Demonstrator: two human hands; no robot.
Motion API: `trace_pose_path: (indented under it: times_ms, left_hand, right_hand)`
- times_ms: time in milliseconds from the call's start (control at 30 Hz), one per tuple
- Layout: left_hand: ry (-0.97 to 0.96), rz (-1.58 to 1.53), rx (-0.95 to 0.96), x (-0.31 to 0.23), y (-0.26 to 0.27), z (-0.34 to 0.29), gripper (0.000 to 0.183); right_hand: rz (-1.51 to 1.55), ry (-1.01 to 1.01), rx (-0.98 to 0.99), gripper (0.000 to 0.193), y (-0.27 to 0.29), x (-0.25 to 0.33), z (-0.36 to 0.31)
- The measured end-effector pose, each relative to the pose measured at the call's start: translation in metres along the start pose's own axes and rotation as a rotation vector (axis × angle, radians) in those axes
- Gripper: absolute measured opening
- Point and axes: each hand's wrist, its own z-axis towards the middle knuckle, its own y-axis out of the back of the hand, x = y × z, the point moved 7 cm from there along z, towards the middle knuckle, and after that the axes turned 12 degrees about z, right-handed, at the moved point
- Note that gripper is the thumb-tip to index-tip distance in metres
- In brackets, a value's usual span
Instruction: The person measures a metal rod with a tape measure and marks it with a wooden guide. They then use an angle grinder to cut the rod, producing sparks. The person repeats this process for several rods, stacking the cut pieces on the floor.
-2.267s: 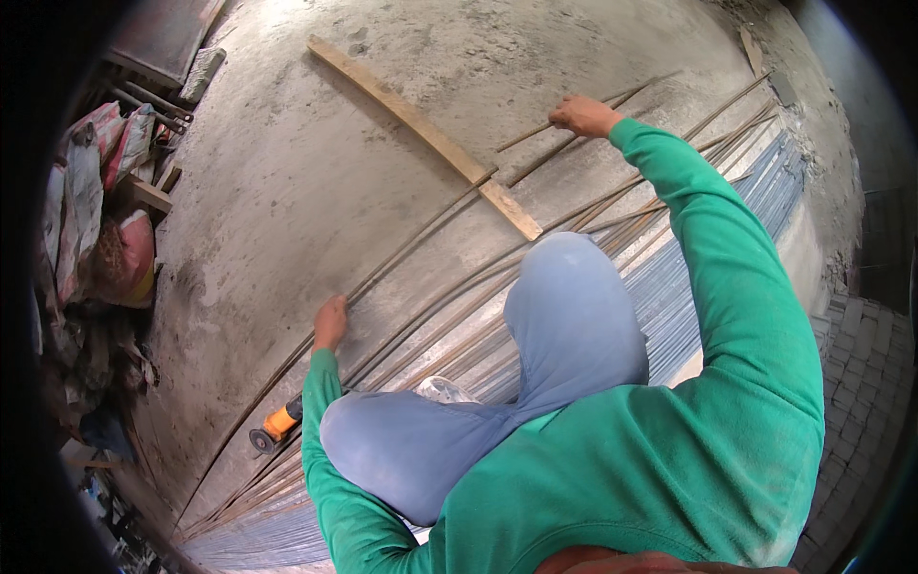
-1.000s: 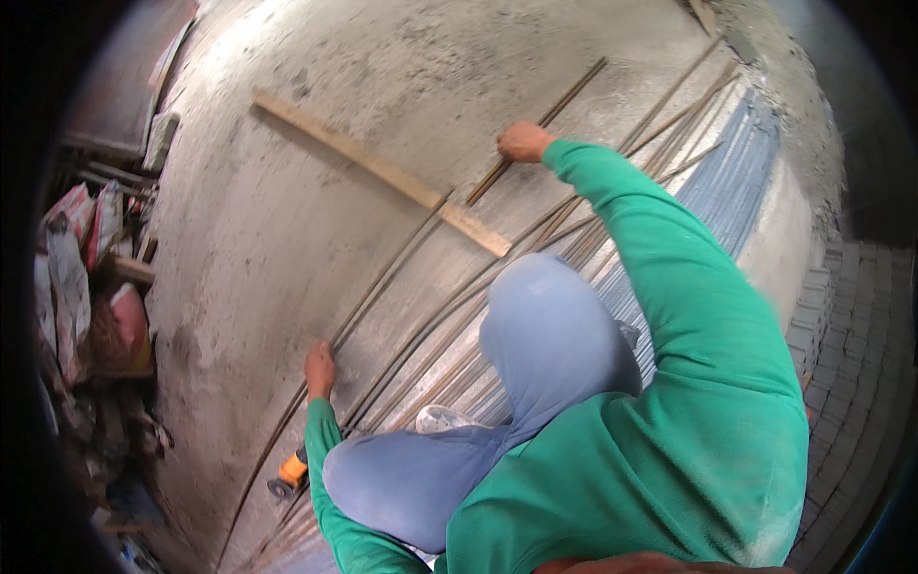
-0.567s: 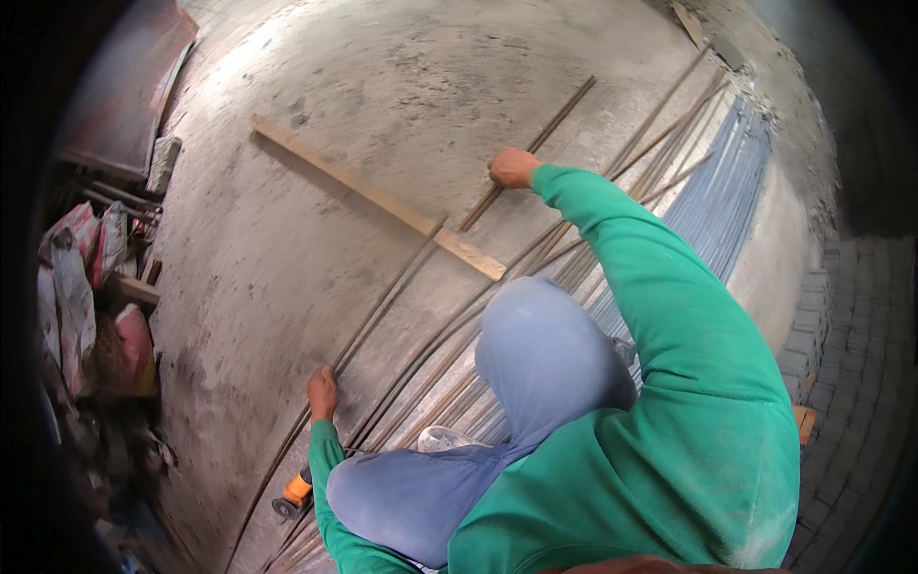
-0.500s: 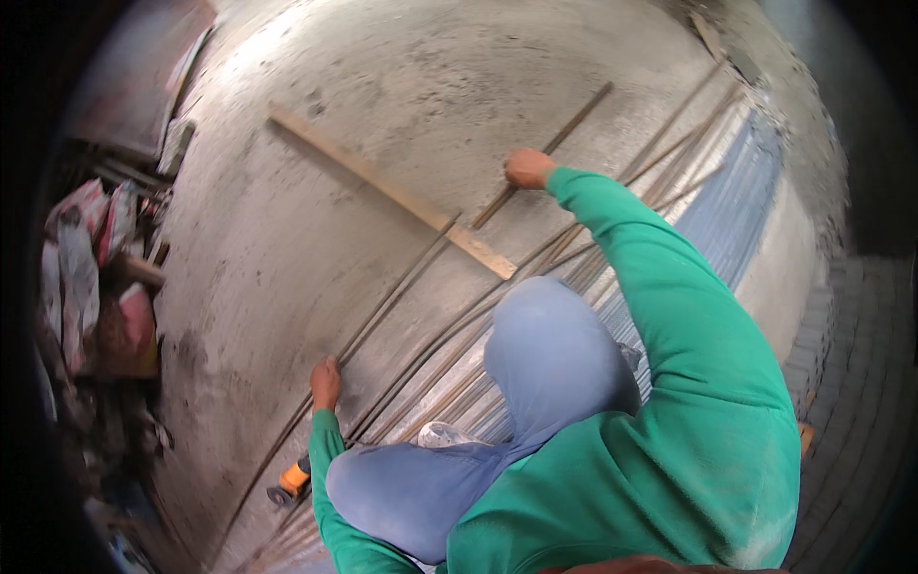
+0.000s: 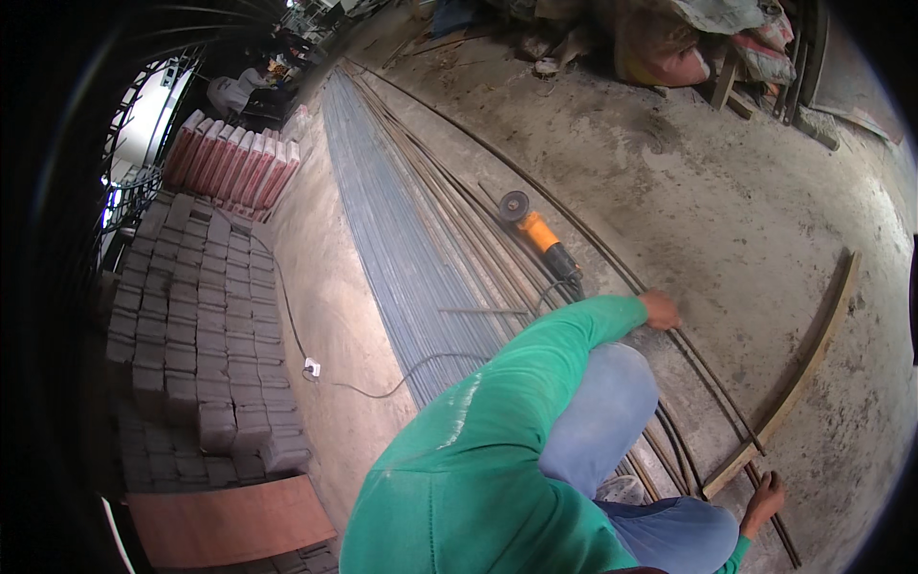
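Long, thin brown steel rods (image 5: 564, 218) run diagonally over the concrete floor, and my left hand (image 5: 660, 311) is closed round them partway along. Their near ends lie across a wooden batten (image 5: 798, 383) on the floor. Beyond that batten, a shorter steel rod (image 5: 787, 540) lies roughly in line with them, and my right hand (image 5: 765, 499) grips it, fingers partly hidden. An orange and black angle grinder (image 5: 540, 232) rests on the rods just past my left hand, its disc pointing away. My bent knees are between both arms.
To the left lies a long bundle of grey metal bars (image 5: 382, 220). A cable with a white plug (image 5: 311, 368) crosses the floor. Stacked grey paving blocks (image 5: 210, 316), red-and-white bags (image 5: 234, 163) and a reddish board (image 5: 229, 521) stand farther left. Filled sacks (image 5: 660, 43) sit at the far right.
My view has swung left, bringing the paving blocks and the grinder fully into sight. Both hands stay on the rods; the shorter rod now sits closer to the batten and the long rods' ends.
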Motion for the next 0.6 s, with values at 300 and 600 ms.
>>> trace_pose_path:
  times_ms: [300, 600]
  left_hand:
    - [-0.021, 0.003, 0.109, 0.006, 0.016, 0.006, 0.05]
    - [-0.473, 0.132, -0.04, -0.116, 0.087, 0.063, 0.037]
  right_hand:
    - [0.159, 0.266, 0.425, 0.028, -0.043, 0.192, 0.012]
    - [-0.074, 0.984, 0.108, 0.042, -0.078, 0.237, 0.026]
